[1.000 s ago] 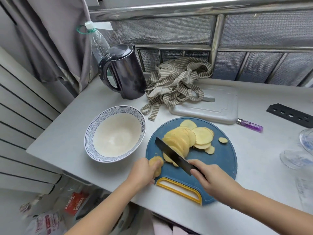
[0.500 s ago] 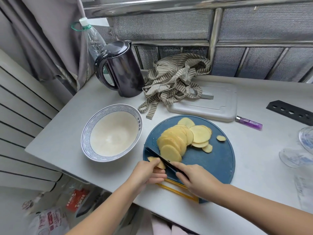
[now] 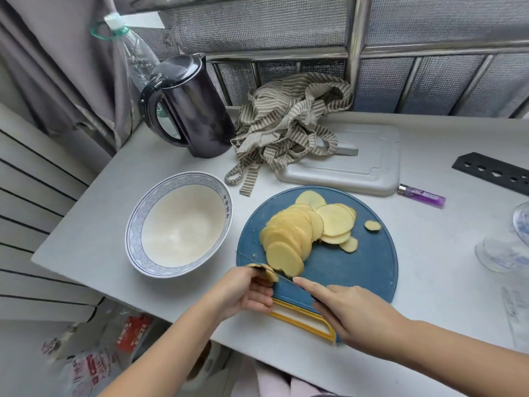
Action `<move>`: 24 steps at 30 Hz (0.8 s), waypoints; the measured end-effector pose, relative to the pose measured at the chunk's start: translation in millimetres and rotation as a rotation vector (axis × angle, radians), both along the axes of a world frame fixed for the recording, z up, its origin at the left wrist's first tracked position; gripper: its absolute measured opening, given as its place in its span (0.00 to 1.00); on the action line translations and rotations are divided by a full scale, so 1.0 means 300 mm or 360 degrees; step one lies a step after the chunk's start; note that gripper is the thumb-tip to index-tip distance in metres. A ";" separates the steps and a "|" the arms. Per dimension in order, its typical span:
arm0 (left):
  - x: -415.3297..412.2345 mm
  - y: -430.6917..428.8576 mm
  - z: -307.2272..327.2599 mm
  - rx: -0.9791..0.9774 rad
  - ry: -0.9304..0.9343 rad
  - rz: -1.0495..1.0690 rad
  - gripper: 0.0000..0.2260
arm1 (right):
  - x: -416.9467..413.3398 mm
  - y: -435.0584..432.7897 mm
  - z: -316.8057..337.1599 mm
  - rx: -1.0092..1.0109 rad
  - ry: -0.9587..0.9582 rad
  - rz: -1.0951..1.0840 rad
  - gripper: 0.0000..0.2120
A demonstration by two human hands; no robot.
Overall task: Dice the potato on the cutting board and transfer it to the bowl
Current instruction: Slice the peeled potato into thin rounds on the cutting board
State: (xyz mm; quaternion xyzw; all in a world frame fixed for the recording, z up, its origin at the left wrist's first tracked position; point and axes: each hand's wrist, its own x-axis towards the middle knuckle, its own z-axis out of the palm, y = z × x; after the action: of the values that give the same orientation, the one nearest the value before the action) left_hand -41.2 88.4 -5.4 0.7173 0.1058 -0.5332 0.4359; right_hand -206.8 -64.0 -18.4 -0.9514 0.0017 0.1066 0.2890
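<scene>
One pale-yellow potato stub (image 3: pixel 270 275) is pinched in the left hand (image 3: pixel 246 293), against the thin dark-bladed knife (image 3: pixel 282 275) gripped by the right hand (image 3: pixel 355 310). Fingers (image 3: pixel 262 282) beside the blade could be nicked if the stub slips.

A pale surface (image 3: pixel 429 267) below a metal-framed window (image 3: pixel 355 38).
Grey mesh panels (image 3: pixel 257 21) fill it; a grey curtain (image 3: pixel 57 67) hangs at left, near a white wall panel (image 3: pixel 34 196) with dark lines.
</scene>
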 end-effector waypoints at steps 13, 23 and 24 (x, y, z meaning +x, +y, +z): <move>0.037 -0.003 -0.011 0.0052 0.0062 -0.0132 0.10 | 0.005 0.025 0.031 0.0042 0.0202 -0.0085 0.17; 0.061 -0.003 -0.012 0.0013 0.0083 -0.0310 0.11 | 0.019 0.006 0.020 -0.0208 0.0243 0.0115 0.22; 0.066 -0.003 -0.011 0.0016 0.0081 -0.0329 0.11 | 0.021 0.006 0.021 -0.0188 0.0253 0.0096 0.18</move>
State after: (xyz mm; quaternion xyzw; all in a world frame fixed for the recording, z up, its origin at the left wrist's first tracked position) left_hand -21.5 87.6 -8.8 0.7128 0.0451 -0.5928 0.3722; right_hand -200.5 -62.2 -12.0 -0.9549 0.0023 0.1901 0.2280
